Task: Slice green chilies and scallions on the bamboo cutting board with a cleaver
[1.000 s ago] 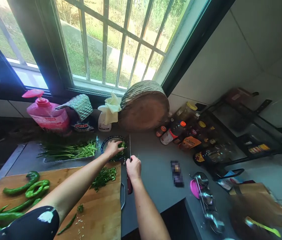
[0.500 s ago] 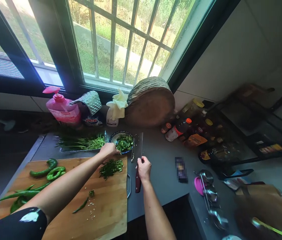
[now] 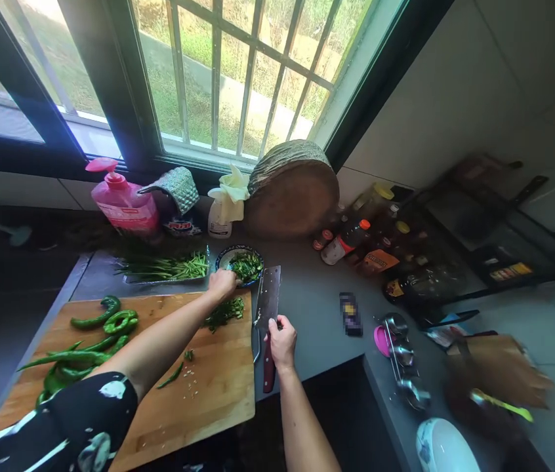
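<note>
Left hand (image 3: 222,284) back at bowl (image 3: 239,263) rim, fingers seemingly pinching chopped greens (image 3: 225,312); right hand (image 3: 282,341), fist closed on cleaver (image 3: 267,308), now lays blade flat beside board (image 3: 159,367).

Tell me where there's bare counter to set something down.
Bare counter lies between the knife and the spoons. The board's near corner is free. Crowded: bottles by the wall, peppers on the board's left.

A short black fabric sleeve with irregular white blotches (image 3: 88,423) covers the left upper arm. Both forearms are bare. The bare left hand (image 3: 222,284) and bare right hand (image 3: 282,339) carry no gloves.
</note>
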Motion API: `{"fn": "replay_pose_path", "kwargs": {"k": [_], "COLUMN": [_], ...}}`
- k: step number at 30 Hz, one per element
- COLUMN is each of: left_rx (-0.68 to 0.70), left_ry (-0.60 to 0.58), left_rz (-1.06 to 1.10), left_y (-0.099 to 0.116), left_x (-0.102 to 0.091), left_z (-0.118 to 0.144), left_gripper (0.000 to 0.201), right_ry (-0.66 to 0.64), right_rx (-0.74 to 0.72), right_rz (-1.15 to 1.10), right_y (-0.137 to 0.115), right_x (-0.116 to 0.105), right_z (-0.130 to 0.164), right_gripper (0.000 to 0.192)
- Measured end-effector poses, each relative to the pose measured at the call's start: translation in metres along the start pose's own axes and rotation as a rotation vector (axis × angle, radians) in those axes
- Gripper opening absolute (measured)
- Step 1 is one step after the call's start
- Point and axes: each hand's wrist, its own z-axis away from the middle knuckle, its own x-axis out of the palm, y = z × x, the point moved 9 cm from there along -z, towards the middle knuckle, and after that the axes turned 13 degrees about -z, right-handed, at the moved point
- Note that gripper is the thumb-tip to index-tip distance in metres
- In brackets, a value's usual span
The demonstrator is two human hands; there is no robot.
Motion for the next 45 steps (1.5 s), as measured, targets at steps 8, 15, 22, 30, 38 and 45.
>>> {"fn": "replay_pose_path", "kwargs": {"k": [8, 15, 22, 30, 38, 45], "left_rx": [0.042, 0.067, 0.058, -0.11, 0.02, 0.012], "left_ry": [-0.204, -0.226, -0.195, -0.247, -0.152, -0.194], "left_rz": [0.04, -0.123, -0.133, 0.018, -0.084, -0.054], "left_y": [-0.068, -0.101, -0.103, -0.138, -0.097, -0.083], "left_x": [0.015, 0.086, 0.087, 0.082, 0.08, 0.08], "left_z": [0.107, 0.219, 0.219, 0.216, 0.208, 0.209], "left_gripper": [0.026, 0.021, 0.025, 0.028, 0.029, 0.024], "right_ry": [-0.356, -0.473, -0.553, -0.587, -0.305, -0.237], "right_rx": [0.094, 0.152, -0.145, -0.29, 0.259, 0.332], "right_rz": [-0.015, 0.04, 0.356, 0.542, -0.037, -0.203], "right_y": [0.031, 0.059, 0.028, 0.007, 0.078, 0.089], "right_x": [0.011, 0.04, 0.057, 0.054, 0.023, 0.021], "right_z": [0.096, 0.136, 0.125, 0.158, 0.176, 0.189], "right_gripper": [0.026, 0.029, 0.027, 0.024, 0.034, 0.032]}}
